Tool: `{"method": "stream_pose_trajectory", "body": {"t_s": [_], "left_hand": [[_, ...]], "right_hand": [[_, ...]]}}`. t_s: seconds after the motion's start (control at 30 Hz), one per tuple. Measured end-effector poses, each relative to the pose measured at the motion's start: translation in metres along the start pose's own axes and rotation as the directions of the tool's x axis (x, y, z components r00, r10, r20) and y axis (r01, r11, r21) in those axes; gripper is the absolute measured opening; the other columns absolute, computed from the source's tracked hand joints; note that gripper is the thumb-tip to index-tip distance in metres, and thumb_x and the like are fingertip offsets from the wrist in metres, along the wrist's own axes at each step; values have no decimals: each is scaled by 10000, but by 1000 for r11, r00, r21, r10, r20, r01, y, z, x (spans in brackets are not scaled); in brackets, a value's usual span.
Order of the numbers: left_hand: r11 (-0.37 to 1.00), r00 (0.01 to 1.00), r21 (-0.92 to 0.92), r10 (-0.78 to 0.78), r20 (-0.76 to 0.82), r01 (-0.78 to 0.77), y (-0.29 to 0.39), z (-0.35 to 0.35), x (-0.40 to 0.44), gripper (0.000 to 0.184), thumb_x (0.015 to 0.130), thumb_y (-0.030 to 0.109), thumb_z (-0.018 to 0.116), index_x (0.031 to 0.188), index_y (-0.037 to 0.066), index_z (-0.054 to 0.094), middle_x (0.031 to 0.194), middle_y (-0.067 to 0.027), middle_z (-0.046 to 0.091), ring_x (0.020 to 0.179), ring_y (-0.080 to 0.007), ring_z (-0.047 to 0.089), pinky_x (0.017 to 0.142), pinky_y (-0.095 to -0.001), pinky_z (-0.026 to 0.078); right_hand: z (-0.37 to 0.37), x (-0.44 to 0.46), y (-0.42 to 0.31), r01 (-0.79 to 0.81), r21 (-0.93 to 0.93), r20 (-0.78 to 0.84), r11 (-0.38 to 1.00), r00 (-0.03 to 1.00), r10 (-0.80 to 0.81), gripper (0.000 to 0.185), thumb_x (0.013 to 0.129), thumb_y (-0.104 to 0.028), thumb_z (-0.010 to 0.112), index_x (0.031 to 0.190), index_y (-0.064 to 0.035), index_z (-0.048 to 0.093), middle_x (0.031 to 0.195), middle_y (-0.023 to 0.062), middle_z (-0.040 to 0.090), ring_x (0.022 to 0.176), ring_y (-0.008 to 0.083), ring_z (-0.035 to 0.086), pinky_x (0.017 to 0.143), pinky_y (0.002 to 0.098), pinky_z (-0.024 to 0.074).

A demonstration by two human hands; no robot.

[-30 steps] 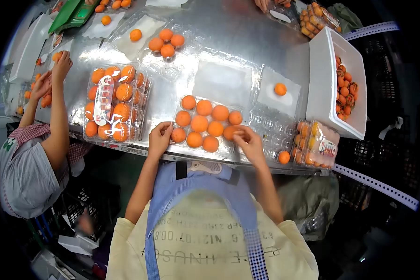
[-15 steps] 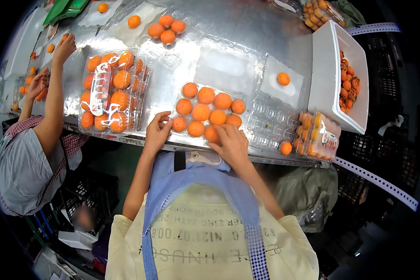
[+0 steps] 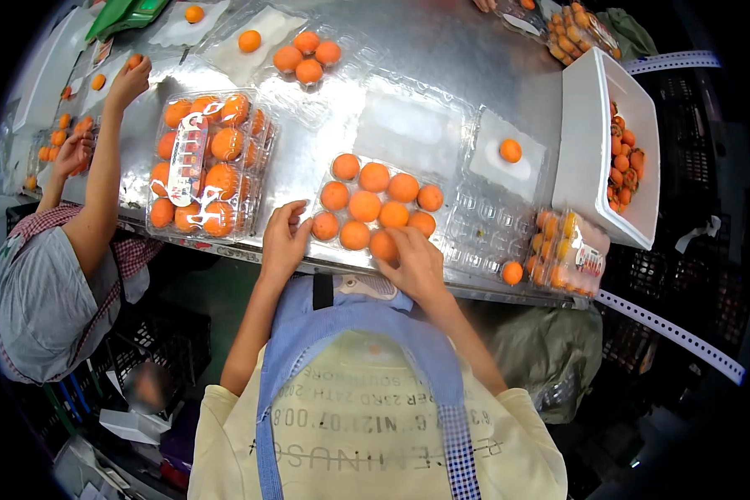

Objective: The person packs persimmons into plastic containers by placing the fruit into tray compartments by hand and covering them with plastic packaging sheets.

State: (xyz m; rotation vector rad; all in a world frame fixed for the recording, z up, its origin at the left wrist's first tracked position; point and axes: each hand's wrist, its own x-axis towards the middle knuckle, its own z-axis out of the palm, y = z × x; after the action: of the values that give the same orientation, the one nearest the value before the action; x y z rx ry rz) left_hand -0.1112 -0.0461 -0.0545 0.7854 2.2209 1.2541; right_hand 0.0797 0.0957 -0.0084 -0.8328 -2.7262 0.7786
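A clear plastic tray with several orange fruits [image 3: 364,206] in rows lies on the metal table in front of me, its lid [image 3: 410,121] folded open on the far side. My left hand [image 3: 285,242] is at the tray's left edge beside the near-left fruit; its fingers are bent, and what they grip, if anything, is too small to make out. My right hand [image 3: 417,262] has its fingertips round a fruit [image 3: 383,247] at the tray's near edge. To the right lies another open tray [image 3: 487,229] with one fruit [image 3: 512,272] in its near corner.
Filled clear packs [image 3: 204,167] stand left on the metal table [image 3: 296,171]. A white foam box [image 3: 587,142] of fruit and another pack [image 3: 568,254] are at the right. A co-worker's arms [image 3: 100,175] reach over the table's left part. Another person's hand shows at the top.
My right hand has moved left from the tray's right-hand fruit to one at the near edge. My left hand has stayed by the left edge. The co-worker's raised hand has shifted.
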Motion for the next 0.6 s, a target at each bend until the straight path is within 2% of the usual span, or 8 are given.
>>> {"method": "stream_pose_trajectory", "body": {"t_s": [0.07,0.17,0.27,0.37,0.4,0.47,0.57,0.6], "left_hand": [[960,982,226,181,-61,-163,15,-5,-1,291,800,94,590,1078,18,555,986,-114,577,818,-177,558,713,-273,465],[987,986,30,157,-57,-155,43,-9,-2,268,811,111,598,1059,19,558,988,-92,568,854,-168,564,740,-272,459],[898,978,-421,-45,204,129,60,1,-6,311,823,144,614,1094,17,529,988,-74,554,874,-149,570,733,-268,468],[783,902,-536,-72,425,316,79,10,-11,367,831,159,619,1145,24,486,1024,-84,546,854,-137,570,722,-263,478],[796,882,-508,-66,467,328,80,13,-10,415,834,153,618,1184,9,445,1073,-125,541,871,-152,579,727,-264,490],[707,856,-592,-36,516,386,88,15,-11,417,838,160,615,1182,-5,445,1103,-138,533,901,-163,578,738,-271,494],[613,833,-637,-61,551,467,90,13,-12,435,852,184,601,1188,-41,441,1096,-132,550,948,-174,576,771,-278,495],[580,833,-652,-88,547,489,85,14,-12,428,862,190,585,1192,-41,442,1090,-127,557,950,-172,577,777,-279,495]], "right_hand": [[-9,1,-5,-96,82,42,992,995,93,463,627,-208,719,1038,-60,565,939,106,560,781,261,577,672,364,476],[-25,4,-7,-229,201,119,952,971,209,478,631,-215,721,1049,-51,556,926,107,563,729,238,581,650,348,479],[-38,9,-12,-202,300,50,932,979,196,502,617,-194,732,1059,-44,547,931,109,566,713,218,583,639,323,483],[-49,16,-29,-79,358,-54,930,993,105,516,614,-164,742,1071,-38,538,926,110,565,693,208,573,626,300,483],[-50,18,-33,-15,344,-87,939,995,48,519,617,-158,743,1076,-37,535,933,111,564,696,208,570,626,295,482],[-51,21,-40,110,308,-149,945,987,-66,523,624,-146,746,1087,-34,527,946,114,561,702,207,563,626,284,479],[-44,21,-39,161,247,-171,956,978,-121,535,641,-157,749,1107,-30,519,1006,121,550,753,210,571,637,283,480],[-44,21,-41,139,312,-168,940,982,-89,553,638,-168,756,1116,-28,517,1034,124,542,778,213,572,641,285,480]]}}
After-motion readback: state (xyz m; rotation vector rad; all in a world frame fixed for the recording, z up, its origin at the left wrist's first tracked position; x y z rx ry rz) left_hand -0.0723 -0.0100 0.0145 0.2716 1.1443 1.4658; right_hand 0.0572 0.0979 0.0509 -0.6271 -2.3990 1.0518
